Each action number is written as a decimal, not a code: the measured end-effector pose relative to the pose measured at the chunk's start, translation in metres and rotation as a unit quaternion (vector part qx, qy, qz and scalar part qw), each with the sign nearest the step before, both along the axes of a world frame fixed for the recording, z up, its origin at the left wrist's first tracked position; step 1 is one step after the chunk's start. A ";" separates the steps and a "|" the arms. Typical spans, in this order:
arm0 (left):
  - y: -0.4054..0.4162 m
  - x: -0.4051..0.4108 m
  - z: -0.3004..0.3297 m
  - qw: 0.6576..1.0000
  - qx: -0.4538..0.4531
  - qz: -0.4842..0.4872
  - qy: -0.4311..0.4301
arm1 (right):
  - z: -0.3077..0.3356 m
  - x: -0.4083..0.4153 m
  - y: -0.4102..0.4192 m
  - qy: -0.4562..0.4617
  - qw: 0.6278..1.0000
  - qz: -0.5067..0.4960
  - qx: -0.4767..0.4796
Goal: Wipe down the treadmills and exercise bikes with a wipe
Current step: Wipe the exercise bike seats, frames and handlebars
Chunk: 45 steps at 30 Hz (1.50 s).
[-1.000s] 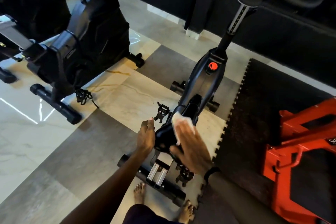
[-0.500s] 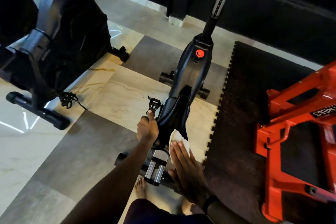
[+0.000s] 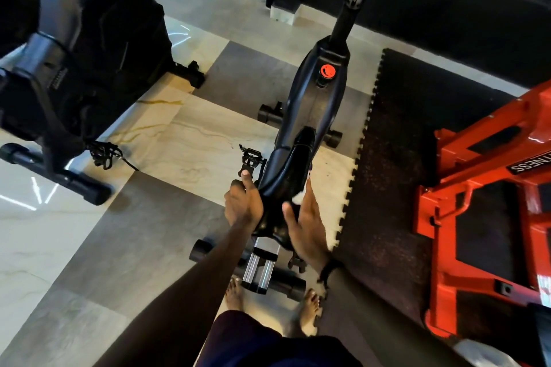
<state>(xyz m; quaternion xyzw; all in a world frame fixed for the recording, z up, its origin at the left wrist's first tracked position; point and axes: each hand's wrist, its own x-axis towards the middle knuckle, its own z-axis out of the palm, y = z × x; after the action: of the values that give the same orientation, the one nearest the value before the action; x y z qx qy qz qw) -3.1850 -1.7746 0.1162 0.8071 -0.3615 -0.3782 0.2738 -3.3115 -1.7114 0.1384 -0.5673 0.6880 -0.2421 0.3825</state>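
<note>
A second black bike (image 3: 74, 68) stands at the floor's far-left corner. In the middle of the floor is the exercise bike (image 3: 301, 134), w/ a red knob (image 3: 327, 71). The left hand (image 3: 243, 202) grips its frame on the left side, thumb up near the pedal (image 3: 250, 159). The right hand (image 3: 307, 220), fingers straight, presses the white wipe (image 3: 299, 197) to the frame's right side; the wipe is mostly hidden. An orange machine (image 3: 477, 188) stands on the dark mat (image 3: 393, 134) at the right edge.

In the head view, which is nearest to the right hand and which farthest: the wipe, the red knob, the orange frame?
From the right hand:
1. Wipe, under its fingers, against the bike.
2. Red knob, ahead, on top of the bike.
3. Orange frame, off to the right, on the mat.
</note>
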 end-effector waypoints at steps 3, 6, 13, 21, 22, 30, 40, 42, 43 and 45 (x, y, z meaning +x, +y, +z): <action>0.000 0.001 -0.003 1.000 -0.006 -0.013 0.005 | -0.018 -0.003 0.055 0.069 0.995 0.043 -0.056; 0.000 0.001 -0.004 1.000 -0.016 -0.011 0.009 | -0.025 -0.007 0.073 0.084 0.989 0.079 -0.089; 0.001 0.000 -0.003 1.000 -0.019 -0.006 0.005 | -0.007 -0.002 -0.037 0.228 0.961 0.091 -0.125; 0.000 0.000 -0.008 1.000 -0.019 -0.005 -0.014 | 0.006 -0.011 -0.128 0.192 0.973 0.055 -0.117; -0.001 0.000 -0.007 1.000 -0.017 -0.003 -0.013 | 0.008 -0.010 -0.137 0.202 0.970 0.052 -0.124; 0.002 -0.001 -0.005 0.999 -0.042 0.006 -0.019 | 0.008 -0.014 -0.121 0.400 0.862 0.220 -0.222; 0.002 -0.001 -0.004 0.999 -0.037 0.003 -0.022 | 0.031 -0.022 -0.169 0.366 0.840 0.340 -0.210; 0.002 -0.001 -0.003 0.999 -0.040 0.004 -0.024 | 0.050 -0.017 -0.194 0.398 0.872 0.278 -0.069; 0.002 -0.001 -0.003 0.999 -0.042 0.005 -0.025 | 0.056 -0.013 -0.203 0.406 0.876 0.262 -0.006; 0.002 -0.001 -0.006 0.999 -0.045 0.007 -0.030 | 0.058 -0.009 -0.206 0.424 0.860 0.282 0.030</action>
<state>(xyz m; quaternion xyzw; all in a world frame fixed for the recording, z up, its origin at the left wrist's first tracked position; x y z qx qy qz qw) -3.1863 -1.7724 0.1107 0.8074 -0.3803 -0.3352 0.3020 -3.3201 -1.9177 0.1961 -0.7729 0.6015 0.1606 0.1225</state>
